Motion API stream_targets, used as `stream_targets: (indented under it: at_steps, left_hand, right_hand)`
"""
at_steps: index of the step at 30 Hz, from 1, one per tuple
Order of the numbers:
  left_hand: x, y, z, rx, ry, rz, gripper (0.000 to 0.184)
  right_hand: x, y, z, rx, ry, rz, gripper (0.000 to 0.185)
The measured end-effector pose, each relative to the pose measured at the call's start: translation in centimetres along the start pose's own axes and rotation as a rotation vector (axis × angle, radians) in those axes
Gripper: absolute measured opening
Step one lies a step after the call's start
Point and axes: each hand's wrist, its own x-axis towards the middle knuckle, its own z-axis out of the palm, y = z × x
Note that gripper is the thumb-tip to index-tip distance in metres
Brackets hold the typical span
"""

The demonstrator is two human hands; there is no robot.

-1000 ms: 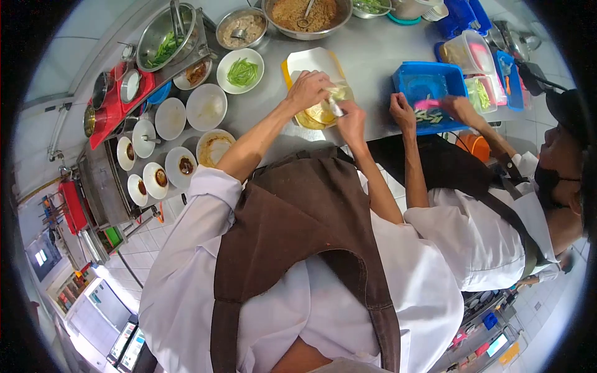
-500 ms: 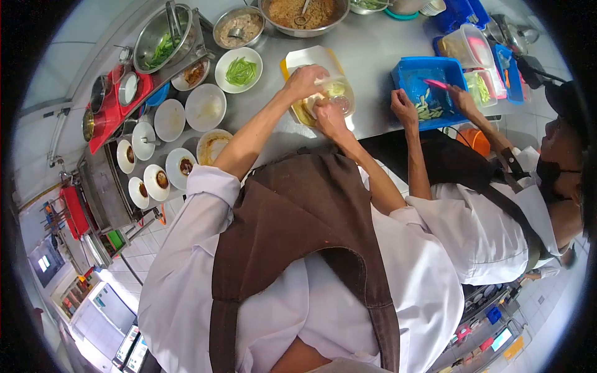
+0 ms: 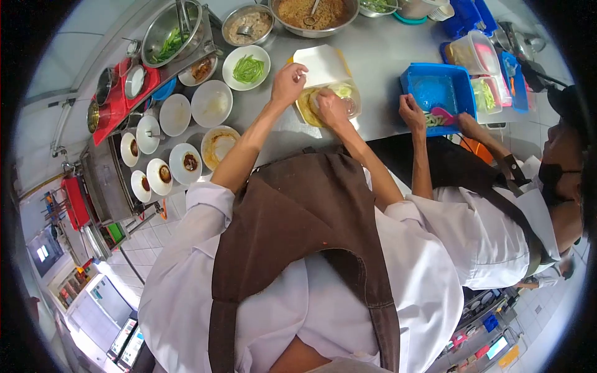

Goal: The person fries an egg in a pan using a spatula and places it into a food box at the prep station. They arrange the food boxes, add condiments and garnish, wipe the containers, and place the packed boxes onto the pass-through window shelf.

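Observation:
A yellow and white takeaway box (image 3: 324, 64) lies with its lid folded back on the steel table. Yellow round food (image 3: 307, 110), pale green slices (image 3: 341, 91) and a small clear cup (image 3: 349, 107) fill its near part. Over the food is my right hand (image 3: 332, 107), its fingers curled and pointing down; what they hold, if anything, is hidden. My left hand (image 3: 288, 84) hovers at the box's left edge with bent fingers, and I cannot make out anything in them.
Bowls (image 3: 212, 104) stand at the left, near a bowl of green strips (image 3: 247, 68). Steel bowls (image 3: 314, 13) line the back. On the right, a co-worker's hands (image 3: 413, 112) are at a blue tub (image 3: 439, 90) with a pink utensil (image 3: 443, 116).
My left hand has pulled back left, away from the food. My right hand has moved left from the box's right side and now sits over the food. The co-worker's pink utensil has dipped lower.

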Motion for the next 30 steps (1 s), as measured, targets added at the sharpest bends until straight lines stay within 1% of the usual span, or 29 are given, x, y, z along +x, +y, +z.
stream_targets:
  at_steps: [1, 2, 4, 5, 6, 8, 9, 11, 15, 17, 18, 20, 24, 26, 27, 28, 29, 30]
  left_hand:
    - [-0.6, -0.6, -0.4, 0.044, 0.012, -0.029, 0.014]
    - [-0.9, -1.1, -0.5, 0.046, 0.017, -0.02, 0.014]
    - [-2.8, -1.9, -0.8, -0.037, 0.077, -0.1, 0.015]
    - [-3.4, -1.9, -1.1, -0.034, 0.076, -0.13, 0.015]
    - [-4.1, -2.0, -1.3, -0.032, 0.075, -0.134, 0.015]
    - [-5.1, -2.6, -1.2, -0.11, 0.133, -0.22, 0.015]
    - [-5.5, -3.2, -1.1, -0.112, 0.136, -0.216, 0.015]
    - [-6.7, -3.7, -1.2, -0.169, 0.132, -0.358, 0.017]
    - [-8.5, -3.3, -1.3, -0.127, 0.081, -0.392, 0.02]
    - [-9.3, -3.8, -1.2, -0.142, 0.033, -0.401, 0.02]
    - [-9.4, -3.9, -1.2, -0.145, 0.037, -0.399, 0.02]
    - [-9.9, -4.2, -1.3, -0.248, -0.002, -0.508, 0.021]
    - [-10.2, -4.9, -1.3, -0.295, -0.021, -0.509, 0.024]
    - [-10.7, -5.0, -1.4, -0.319, -0.018, -0.484, 0.022]
    - [-10.7, -5.3, -1.4, -0.32, -0.014, -0.483, 0.022]
    - [-11.1, -5.4, -1.5, -0.321, -0.068, -0.491, 0.022]
    - [-11.1, -5.1, -1.7, -0.322, -0.122, -0.497, 0.022]
    - [-11.1, -4.7, -1.8, -0.325, -0.122, -0.499, 0.022]
  right_hand:
    - [0.5, -0.2, 0.1, -0.06, -0.092, 0.036, 0.012]
    - [1.2, -0.2, 0.2, -0.062, -0.083, 0.032, 0.012]
    - [1.0, -0.3, 1.0, 0.057, 0.164, -0.143, 0.011]
    - [1.1, -0.1, 1.4, -0.021, 0.058, -0.121, 0.011]
    - [1.0, 0.0, 1.8, -0.018, 0.055, -0.12, 0.011]
    - [1.5, 0.4, 2.5, -0.066, 0.031, -0.167, 0.012]
    - [1.8, 0.0, 2.0, -0.069, 0.034, -0.17, 0.012]
    - [1.6, -1.0, 1.3, 0.019, 0.103, -0.172, 0.013]
    - [1.8, -1.3, 1.2, -0.102, 0.045, -0.256, 0.014]
    - [1.5, -1.7, 0.4, 0.011, 0.108, -0.231, 0.013]
    - [1.2, -1.7, 0.5, 0.007, 0.108, -0.235, 0.013]
    - [0.4, -1.6, 0.9, 0.053, 0.034, -0.265, 0.012]
    - [-0.2, -1.8, 0.3, 0.003, -0.032, -0.265, 0.009]
    - [-0.7, -1.7, -1.2, 0.114, 0.174, -0.234, 0.007]
    - [-0.9, -1.2, -1.3, 0.117, 0.197, -0.203, 0.007]
    - [-1.7, -0.7, -1.4, 0.118, 0.194, -0.204, 0.007]
    - [-2.4, -0.1, -1.5, 0.093, 0.09, -0.188, 0.01]
    - [-3.0, 0.2, -1.4, 0.067, -0.013, -0.171, 0.015]
